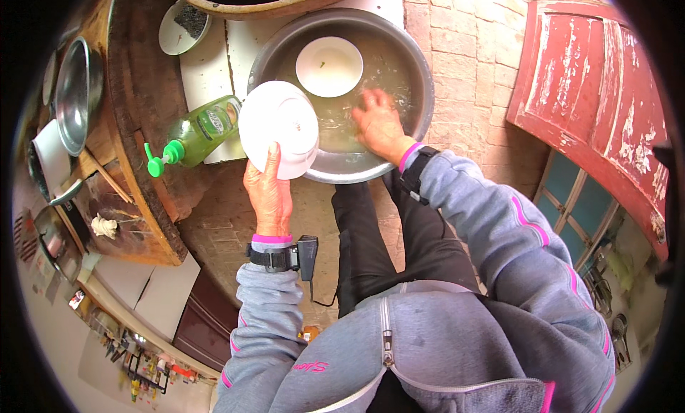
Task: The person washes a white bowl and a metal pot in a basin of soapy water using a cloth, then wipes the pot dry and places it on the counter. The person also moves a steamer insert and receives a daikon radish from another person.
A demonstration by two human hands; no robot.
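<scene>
My left hand [270,191] grips a white bowl [279,125] by its near edge, with its underside and foot ring turned up towards me. The bowl is over the left rim of a large metal basin [419,118] of cloudy water. Inside the basin, my right hand [379,123] has its fingers spread at the water, slightly blurred, and holds nothing that I can see. Another white bowl [332,65] sits in the water just beyond that hand, with a small green scrap inside it.
Left of the basin lies a green dish-soap pump bottle [200,132]. A white dish [170,35] with a dark scouring pad [191,21] is behind it. On the wooden table [144,193] stands a steel bowl [75,94]. A peeling red door [588,81] is at right.
</scene>
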